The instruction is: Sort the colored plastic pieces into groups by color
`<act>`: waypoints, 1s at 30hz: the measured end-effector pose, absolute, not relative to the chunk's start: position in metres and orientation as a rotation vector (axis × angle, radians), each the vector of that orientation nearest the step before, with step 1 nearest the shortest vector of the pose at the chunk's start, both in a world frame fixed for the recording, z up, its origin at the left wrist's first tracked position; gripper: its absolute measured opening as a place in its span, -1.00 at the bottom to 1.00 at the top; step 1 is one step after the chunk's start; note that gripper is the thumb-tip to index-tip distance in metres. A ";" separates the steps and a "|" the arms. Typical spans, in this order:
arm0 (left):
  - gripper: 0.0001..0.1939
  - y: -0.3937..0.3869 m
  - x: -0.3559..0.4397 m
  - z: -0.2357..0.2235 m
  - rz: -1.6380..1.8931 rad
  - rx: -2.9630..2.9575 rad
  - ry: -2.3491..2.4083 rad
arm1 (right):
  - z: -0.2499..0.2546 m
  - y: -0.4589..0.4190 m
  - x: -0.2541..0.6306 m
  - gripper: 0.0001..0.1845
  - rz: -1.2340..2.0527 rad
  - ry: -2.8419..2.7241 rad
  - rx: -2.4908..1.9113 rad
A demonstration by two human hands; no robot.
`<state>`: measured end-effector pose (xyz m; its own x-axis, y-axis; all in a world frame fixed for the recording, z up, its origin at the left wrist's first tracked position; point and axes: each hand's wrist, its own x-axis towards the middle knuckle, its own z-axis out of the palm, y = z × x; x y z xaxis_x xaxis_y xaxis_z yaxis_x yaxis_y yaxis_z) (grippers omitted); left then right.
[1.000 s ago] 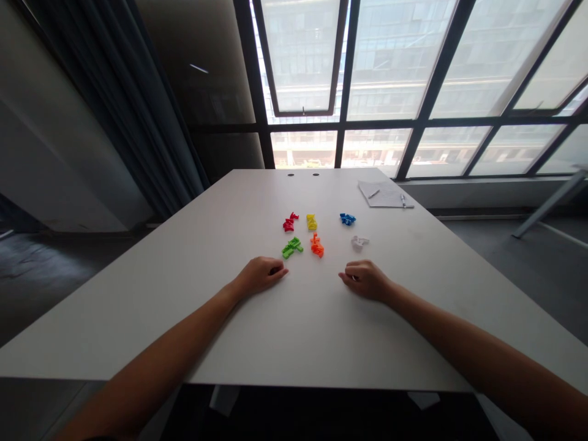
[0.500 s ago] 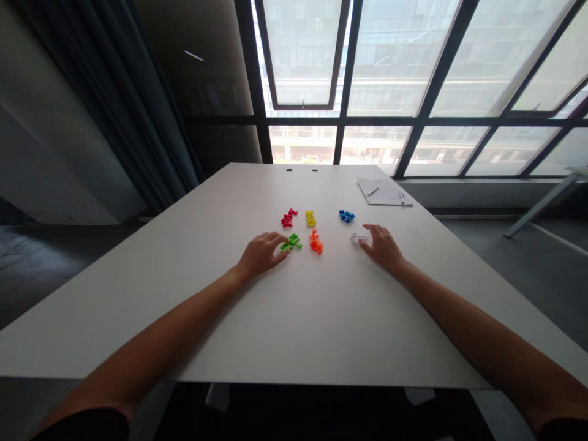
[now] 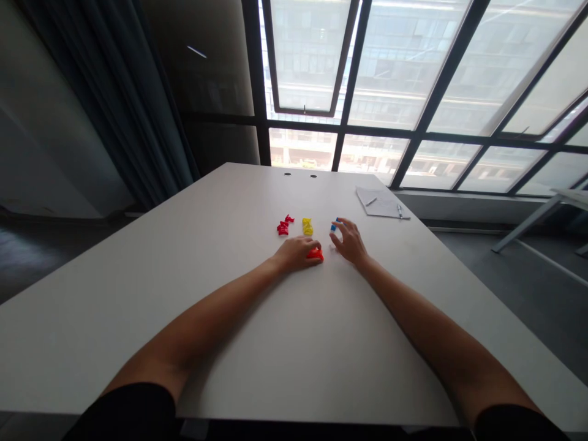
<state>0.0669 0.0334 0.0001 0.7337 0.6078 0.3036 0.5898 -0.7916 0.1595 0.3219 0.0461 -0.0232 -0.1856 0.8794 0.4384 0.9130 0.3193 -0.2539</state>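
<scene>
My left hand [image 3: 296, 253] rests low over the table with its fingers curled round a small pile of orange plastic pieces [image 3: 316, 253]. The green pieces are out of sight, covered by that hand. My right hand [image 3: 351, 242] is open, thumb and fingers apart, beside the blue plastic pieces [image 3: 334, 225], which it partly hides. A clear piece [image 3: 332, 248] shows faintly by its thumb. Behind my left hand lie yellow plastic pieces [image 3: 307, 226], and red plastic pieces [image 3: 283, 227] sit further left.
The white table [image 3: 257, 343] stretches ahead to the windows. Toward its far right lie sheets of paper [image 3: 386, 205] with two pens on them. Two dark round holes are near the far edge. A dark curtain [image 3: 124, 110] hangs at the left.
My left hand has moved right, from the green pieces to the orange ones, covering the green. My right hand has shifted left and now partly hides the blue pieces. The view has tilted slightly.
</scene>
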 end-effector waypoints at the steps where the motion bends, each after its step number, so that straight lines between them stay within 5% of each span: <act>1: -0.69 0.035 0.068 0.002 0.540 2.896 0.975 | -0.019 0.052 0.323 -0.37 -0.149 -2.040 -1.594; 7: -0.73 0.067 0.059 0.014 0.751 2.887 1.116 | -0.002 0.099 0.327 -0.24 0.093 -2.017 -1.991; 13: -0.72 0.106 0.044 0.025 0.677 2.667 1.532 | -0.004 0.104 0.304 -0.63 0.159 -2.009 -1.893; 21: -0.05 0.122 0.048 0.019 0.071 2.581 1.452 | -0.006 0.100 0.276 -0.57 0.526 -1.851 -1.466; 30: -0.39 0.126 0.068 0.014 0.368 2.566 1.394 | 0.003 0.120 0.249 -0.73 0.689 -1.628 -1.686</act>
<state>0.0682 0.1265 0.0144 0.5244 0.8426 0.1227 0.7932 -0.5358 0.2893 0.2493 0.1205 0.0034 0.0754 0.9935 0.0848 0.6306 0.0184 -0.7759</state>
